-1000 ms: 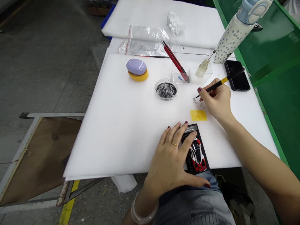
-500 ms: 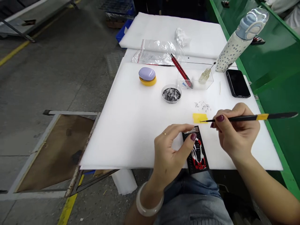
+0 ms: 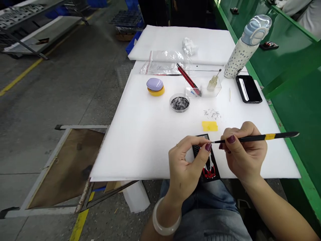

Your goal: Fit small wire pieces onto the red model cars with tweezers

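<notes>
My right hand (image 3: 244, 149) grips slim black tweezers (image 3: 253, 138) wrapped with a yellow band, held like a pen. Their fine tip points left and meets the fingertips of my left hand (image 3: 187, 165). There, thumb and index finger are pinched together; whatever lies between them is too small to make out. Under the left hand a red, white and black model car (image 3: 209, 167) sits on a dark textured base at the table's front edge, partly hidden by the fingers. Just beyond lies a yellow strip (image 3: 210, 126), with several thin dark slivers (image 3: 212, 114) behind it.
A round clear dish (image 3: 180, 103) holds dark fine pieces. Behind stand a lilac-and-yellow case (image 3: 155, 87), a clear tray (image 3: 203, 92) with a red pen-like tool (image 3: 188, 79) and small bottle (image 3: 212, 82), a phone (image 3: 248, 89) and a tall dotted bottle (image 3: 242, 55).
The tweezers' tip has left the yellow strip and come down to the left fingertips. My left thumb and index finger have drawn together. The view has shifted slightly.
</notes>
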Tool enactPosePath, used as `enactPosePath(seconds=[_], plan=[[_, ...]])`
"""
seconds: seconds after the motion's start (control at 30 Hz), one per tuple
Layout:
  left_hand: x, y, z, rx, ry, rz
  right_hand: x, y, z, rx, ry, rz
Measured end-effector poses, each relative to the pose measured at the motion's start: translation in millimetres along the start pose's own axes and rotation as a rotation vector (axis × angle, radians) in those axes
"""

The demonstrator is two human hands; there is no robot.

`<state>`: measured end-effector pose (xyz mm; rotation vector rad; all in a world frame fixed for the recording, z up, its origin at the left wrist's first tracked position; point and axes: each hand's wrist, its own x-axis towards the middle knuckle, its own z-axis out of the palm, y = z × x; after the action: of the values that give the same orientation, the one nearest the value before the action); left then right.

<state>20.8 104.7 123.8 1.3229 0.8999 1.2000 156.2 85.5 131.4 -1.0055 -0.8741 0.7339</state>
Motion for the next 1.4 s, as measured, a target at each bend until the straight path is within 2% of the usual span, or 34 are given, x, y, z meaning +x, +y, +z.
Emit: enactPosePath(seconds=[0.13, 0.4, 0.63, 1.03, 1.4], plan=[[-1.4, -0.5, -0.8, -0.001, -0.010, 0.014, -1.8, -0.1, -0.1, 0.003, -0.006, -0.005], [-3.5, -5.9, -1.5, -0.209, -0.092, -0.061, -4.1, -2.1, -0.6, 0.079, -0.038, 0.001], [-2.8, -5.4, -4.0, -0.264, -0.117, -0.029, -6.1, -5.0, -0.8, 0.148, -0.079, -0.022], [-1.7, -10.1, -5.1, -0.296, -0.138, 0.021, -7.8, -7.4, 2.6, 0.171, -0.092, -0.006], [-3.6, -7.1, -13.9, -0.198, -0.192, 0.003, -5.6, -9.2, -2.6, 0.153, -0.072, 0.005]])
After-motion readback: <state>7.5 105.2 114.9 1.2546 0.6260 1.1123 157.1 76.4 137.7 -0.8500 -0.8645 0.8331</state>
